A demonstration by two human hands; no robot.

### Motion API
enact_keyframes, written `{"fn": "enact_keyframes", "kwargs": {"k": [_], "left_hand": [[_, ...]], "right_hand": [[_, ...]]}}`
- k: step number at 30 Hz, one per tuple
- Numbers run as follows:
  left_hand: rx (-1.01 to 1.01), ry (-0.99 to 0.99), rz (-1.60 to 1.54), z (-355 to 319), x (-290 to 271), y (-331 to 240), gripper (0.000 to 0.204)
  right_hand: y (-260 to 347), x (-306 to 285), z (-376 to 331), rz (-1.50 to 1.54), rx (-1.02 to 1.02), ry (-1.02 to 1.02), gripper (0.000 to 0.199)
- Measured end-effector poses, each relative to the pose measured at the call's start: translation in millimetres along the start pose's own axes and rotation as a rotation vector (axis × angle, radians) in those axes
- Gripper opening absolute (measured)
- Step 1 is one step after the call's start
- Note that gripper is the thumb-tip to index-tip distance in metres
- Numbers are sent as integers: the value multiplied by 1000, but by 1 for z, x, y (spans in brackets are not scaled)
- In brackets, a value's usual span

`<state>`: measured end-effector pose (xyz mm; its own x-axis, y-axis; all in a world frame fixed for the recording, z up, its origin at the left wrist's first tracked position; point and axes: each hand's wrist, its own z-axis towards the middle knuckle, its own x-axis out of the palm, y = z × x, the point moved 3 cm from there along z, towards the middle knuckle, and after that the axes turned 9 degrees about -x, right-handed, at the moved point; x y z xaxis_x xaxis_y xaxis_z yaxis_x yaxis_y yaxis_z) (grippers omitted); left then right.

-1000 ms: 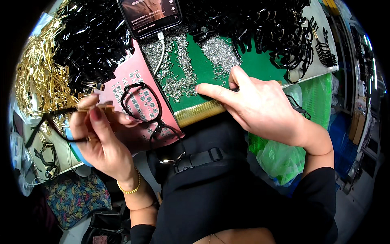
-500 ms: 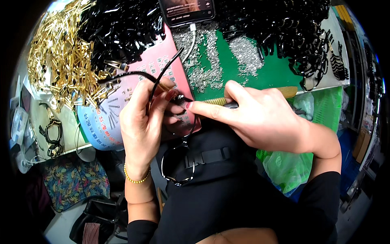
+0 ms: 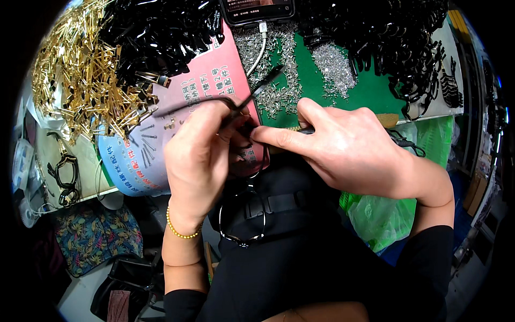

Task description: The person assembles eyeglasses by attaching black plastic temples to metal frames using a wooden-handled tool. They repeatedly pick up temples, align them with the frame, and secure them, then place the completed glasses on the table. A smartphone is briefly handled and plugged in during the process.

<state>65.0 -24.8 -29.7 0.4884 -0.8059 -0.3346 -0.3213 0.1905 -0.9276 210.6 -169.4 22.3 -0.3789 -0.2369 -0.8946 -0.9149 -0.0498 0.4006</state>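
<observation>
My left hand (image 3: pixel 196 147) pinches a pair of eyeglasses (image 3: pixel 242 242) near the hinge. Its dark temples stick up past my fingers toward the table, and the rims hang down in front of my black clothing. My right hand (image 3: pixel 348 150) is closed around a slim dark tool (image 3: pixel 307 130), mostly hidden in the palm. Its forefinger is stretched toward the left fingertips, where the two hands meet. Whether the tool's tip touches the hinge is hidden.
Small silver screw-like pieces (image 3: pixel 276 102) lie on a green mat (image 3: pixel 316 91). Gold metal parts (image 3: pixel 75 70) are heaped at the left, black glasses parts (image 3: pixel 161 37) beside them, and more black frames (image 3: pixel 375 37) at the right. A phone (image 3: pixel 257 11) with a white cable lies at the back.
The view has shifted slightly. The eyeglasses' temples have swung a little to the right in my left hand. My right hand keeps nearly the same pose, forefinger still against the left fingers.
</observation>
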Motion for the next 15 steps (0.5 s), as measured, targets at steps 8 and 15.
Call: {"fn": "enact_keyframes", "kwargs": {"k": [8,15], "left_hand": [[65,-77,130,1,2,-1,19],[-4,-106,20,5,5,-2,10]], "right_hand": [[2,1,1,-34,13,-58,61],[6,11,4,-145,26,-184,60]]}}
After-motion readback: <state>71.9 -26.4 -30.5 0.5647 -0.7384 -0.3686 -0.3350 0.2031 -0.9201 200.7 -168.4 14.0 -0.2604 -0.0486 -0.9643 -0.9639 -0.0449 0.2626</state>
